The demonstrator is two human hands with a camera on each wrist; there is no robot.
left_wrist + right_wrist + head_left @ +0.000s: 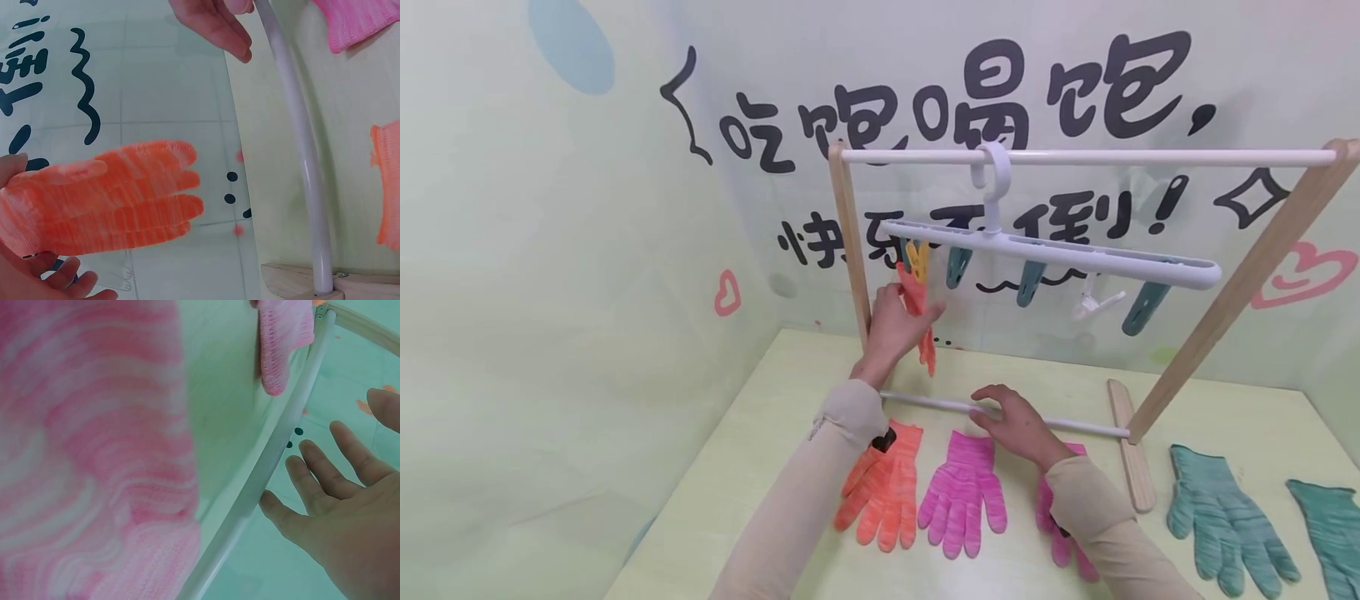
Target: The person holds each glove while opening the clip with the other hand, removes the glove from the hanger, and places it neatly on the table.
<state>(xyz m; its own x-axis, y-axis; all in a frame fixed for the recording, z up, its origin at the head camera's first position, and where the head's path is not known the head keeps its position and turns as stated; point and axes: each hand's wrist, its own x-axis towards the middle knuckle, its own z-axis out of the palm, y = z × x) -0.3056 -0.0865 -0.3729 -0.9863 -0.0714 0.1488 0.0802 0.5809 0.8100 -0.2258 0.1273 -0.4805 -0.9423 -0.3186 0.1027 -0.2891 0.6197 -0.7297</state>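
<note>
An orange knitted glove (119, 194) hangs fingers-down from the left end of a white clip hanger (1075, 252), by a yellow clip (917, 262). My left hand (895, 327) is around the glove near its cuff. In the left wrist view its thumb is at one edge and the other fingers extend loosely past the opposite edge. My right hand (1018, 425) hovers by the stand's lower white rod (932, 403), fingers spread and slightly bent, holding nothing. Another orange glove (887, 496) and a magenta glove (966, 492) lie below on the table.
A second magenta glove (1078, 558) is partly hidden under my right forearm. Teal gloves (1225, 517) lie at the right. Several dark teal clips (1030, 283) and a white clip (1096, 304) hang from the hanger. Wooden posts (1240, 292) hold up the top rod (1150, 158).
</note>
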